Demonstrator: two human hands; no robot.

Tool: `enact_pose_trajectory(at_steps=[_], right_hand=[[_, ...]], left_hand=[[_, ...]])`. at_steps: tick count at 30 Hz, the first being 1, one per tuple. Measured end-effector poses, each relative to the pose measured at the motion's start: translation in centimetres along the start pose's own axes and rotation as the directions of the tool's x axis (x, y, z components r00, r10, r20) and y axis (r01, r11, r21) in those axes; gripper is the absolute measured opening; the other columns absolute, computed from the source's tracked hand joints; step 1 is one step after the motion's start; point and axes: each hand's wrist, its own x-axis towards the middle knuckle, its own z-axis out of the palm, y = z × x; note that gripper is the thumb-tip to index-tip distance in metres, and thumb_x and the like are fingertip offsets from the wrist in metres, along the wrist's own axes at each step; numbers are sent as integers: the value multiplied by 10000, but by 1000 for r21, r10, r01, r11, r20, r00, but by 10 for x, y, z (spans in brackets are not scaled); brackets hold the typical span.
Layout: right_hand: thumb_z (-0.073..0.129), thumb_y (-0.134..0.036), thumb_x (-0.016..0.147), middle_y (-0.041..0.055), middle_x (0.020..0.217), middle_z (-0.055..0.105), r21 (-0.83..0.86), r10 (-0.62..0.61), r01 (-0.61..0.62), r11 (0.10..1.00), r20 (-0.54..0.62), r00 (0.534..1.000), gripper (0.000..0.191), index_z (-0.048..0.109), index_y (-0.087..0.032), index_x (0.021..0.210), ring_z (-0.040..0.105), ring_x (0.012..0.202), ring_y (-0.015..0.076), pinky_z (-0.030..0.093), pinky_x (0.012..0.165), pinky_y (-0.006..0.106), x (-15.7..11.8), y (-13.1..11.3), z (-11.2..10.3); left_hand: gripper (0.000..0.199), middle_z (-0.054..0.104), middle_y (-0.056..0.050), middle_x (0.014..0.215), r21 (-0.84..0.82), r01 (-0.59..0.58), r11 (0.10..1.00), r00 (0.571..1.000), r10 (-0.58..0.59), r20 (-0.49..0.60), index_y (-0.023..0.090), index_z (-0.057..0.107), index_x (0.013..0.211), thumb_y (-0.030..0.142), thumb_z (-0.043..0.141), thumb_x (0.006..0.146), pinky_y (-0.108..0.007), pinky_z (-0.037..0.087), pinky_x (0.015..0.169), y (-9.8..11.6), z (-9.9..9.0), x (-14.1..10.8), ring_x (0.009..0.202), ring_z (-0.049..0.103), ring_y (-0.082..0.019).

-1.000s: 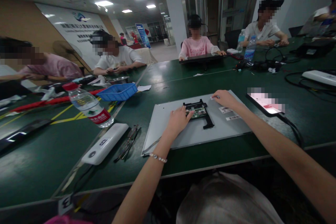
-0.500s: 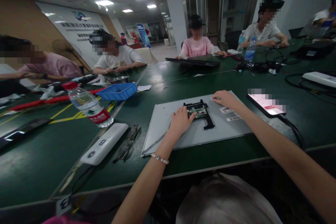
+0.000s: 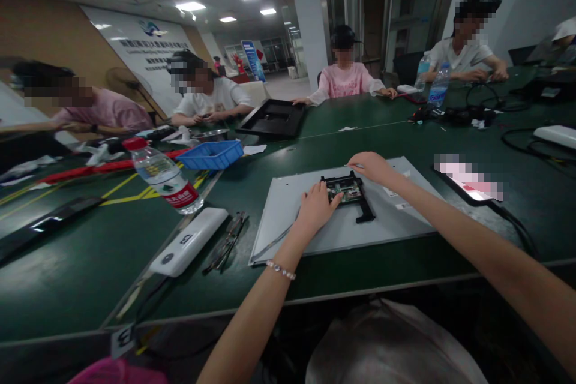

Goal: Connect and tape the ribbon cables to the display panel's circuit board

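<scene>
A grey flat panel [image 3: 324, 229] lies on the green table. On it rests a black bracket [image 3: 366, 210] around a green circuit board [image 3: 348, 193]. My left hand [image 3: 317, 204] lies over the left part of the bracket and board, fingers apart, touching them. At the panel's back edge, just behind the bracket's upper right corner, is my right hand [image 3: 371, 167], its fingers bent and pressed together. What those fingers hold, if anything, is too small to make out. White labels [image 3: 404, 206] show on the panel beside my right forearm.
Left of the panel are glasses [image 3: 226, 243], a white power bank [image 3: 189, 241], a water bottle [image 3: 168, 180] and a blue tray [image 3: 211, 155]. A lit phone [image 3: 468, 183] with a cable lies right. Across the table, a person's hand touches a black panel [image 3: 274, 119].
My right hand has moved left along the panel's back edge, closer to the bracket. My left hand stays on the board. Across the table, the black panel has swung left and tilted. The view has shifted slightly.
</scene>
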Motion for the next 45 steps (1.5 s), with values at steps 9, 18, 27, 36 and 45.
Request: enact_pose_trajectory(at_steps=[9,18,27,36,45], right_hand=[[563,-207,875,55,956,737,58,14,-18,998,81,997,193,754,-197,899,659,909,192,444,816,243,-4,-8,22],[606,-234,852,40,896,750,219,100,-99,971,3,995,169,769,-191,848,669,821,178,458,749,236,-1,-5,26],[645,-201,817,43,904,742,276,69,-64,959,-8,998,127,764,-192,859,663,871,171,469,786,240,-2,-1,29],[556,-294,901,54,916,733,247,84,-80,966,-6,996,226,757,-194,878,649,871,178,453,772,249,-1,0,31],[512,-262,911,56,965,735,238,135,-124,963,-31,990,253,755,-188,900,654,916,188,472,787,248,-1,1,11]], left_hand=[[605,506,-201,1358,2,-12,1000,1000,12,-1,84,417,1343,539,320,956,-402,378,984,0,0,0,1248,473,-292],[611,503,-204,1362,-11,-10,1000,1000,10,1,85,407,1358,537,329,954,-401,374,986,-1,0,1,1250,473,-291],[603,490,-202,1378,-5,-7,1000,1000,8,18,94,395,1372,526,334,955,-396,373,988,1,-3,1,1256,467,-290],[607,456,-196,1408,16,3,1000,1000,-3,0,113,376,1394,529,325,955,-405,370,998,1,1,1,1266,457,-291],[652,411,-196,1446,11,-4,1000,1000,4,-7,123,317,1441,551,288,951,-453,364,1020,-1,2,2,1305,414,-314]])
